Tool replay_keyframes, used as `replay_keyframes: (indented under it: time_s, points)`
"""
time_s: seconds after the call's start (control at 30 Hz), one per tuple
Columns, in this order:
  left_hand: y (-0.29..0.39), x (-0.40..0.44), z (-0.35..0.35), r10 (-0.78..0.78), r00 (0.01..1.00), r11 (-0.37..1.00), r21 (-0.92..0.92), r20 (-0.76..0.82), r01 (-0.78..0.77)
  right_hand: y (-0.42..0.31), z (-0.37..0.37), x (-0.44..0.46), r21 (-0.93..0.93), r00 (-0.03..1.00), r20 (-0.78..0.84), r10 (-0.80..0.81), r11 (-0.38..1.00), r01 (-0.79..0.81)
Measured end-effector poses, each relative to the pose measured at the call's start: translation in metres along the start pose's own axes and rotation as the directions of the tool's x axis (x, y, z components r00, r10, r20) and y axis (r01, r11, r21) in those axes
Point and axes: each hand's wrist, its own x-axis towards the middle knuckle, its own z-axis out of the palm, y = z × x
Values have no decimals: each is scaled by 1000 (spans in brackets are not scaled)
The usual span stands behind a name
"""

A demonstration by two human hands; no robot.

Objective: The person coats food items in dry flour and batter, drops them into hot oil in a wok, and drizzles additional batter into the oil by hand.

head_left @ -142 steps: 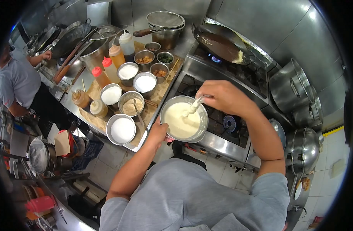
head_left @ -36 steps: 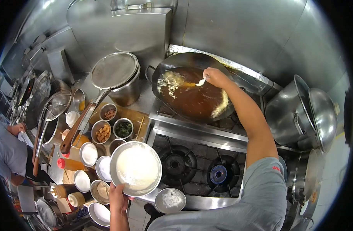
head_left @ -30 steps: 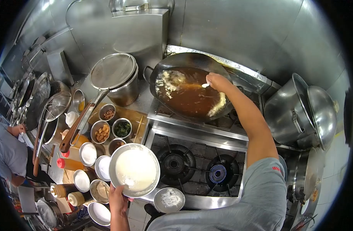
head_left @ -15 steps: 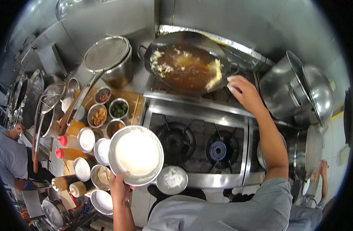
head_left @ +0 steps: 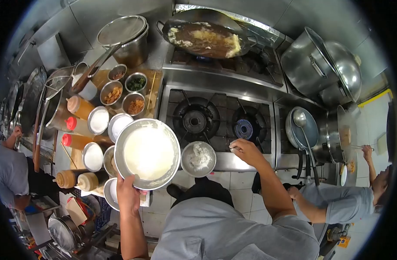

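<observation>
My left hand [head_left: 128,193] grips the rim of a large metal bowl [head_left: 177,158] of pale, creamy batter, thumb on the near edge. Right of it, a smaller metal bowl [head_left: 213,168] holds lumpy white powder, perhaps flour. My right hand [head_left: 246,151] hovers just right of that small bowl, over the stove's front edge, its fingers drawn together with white on the tips. Whether anything is between them is hidden. On the back burner sits a wok [head_left: 216,18] of brown bubbling oil, with pale yellow clumps [head_left: 233,45] frying along its sides.
Small metal cups of chopped ingredients [head_left: 112,93], white bowls and squeeze bottles [head_left: 79,107] crowd the left side. A burner [head_left: 194,121] stands mid-stove. Large pots [head_left: 307,60] and a ladle [head_left: 307,134] in a pan are on the right. Co-workers [head_left: 341,201] stand at both sides.
My right hand has come back from the wok's right edge to beside the small powder bowl. The view has tilted down, and a co-worker on the right shows more fully.
</observation>
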Motion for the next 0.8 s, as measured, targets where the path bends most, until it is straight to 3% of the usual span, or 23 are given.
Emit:
replay_keyframes:
  time_s: [0.07,0.1,0.13,0.2,0.27,0.47,0.6,0.7,0.8]
  points:
    - [-1,-10,-4,16,999,1000,3,-49,-16,-3,7,-3,-39,1000,13,21,999,-20]
    - [-3,-13,-6,17,995,1000,26,-96,-15,4,14,0,-163,997,-31,-75,984,69]
    - [-7,-20,-13,17,989,998,55,-147,-9,8,20,-1,-78,999,-31,-42,996,40]
    - [-9,-28,-26,20,994,998,69,-104,-13,-3,24,5,-74,999,25,24,997,-22]
    - [-9,-35,-34,35,996,997,65,-87,-30,-2,40,12,-118,997,11,-73,990,74]
    - [-15,-55,-42,36,993,998,51,-117,-30,-10,96,31,-336,983,163,-87,932,138]
    - [-21,-62,-47,41,992,999,36,-117,-37,4,131,41,-476,972,228,50,877,67]
    - [-25,-65,-50,32,993,999,42,-114,-28,16,145,48,-516,989,123,78,857,-3]
    - [-28,-69,-46,27,989,1000,1,-146,-27,16,152,46,-456,999,-28,-29,890,13]
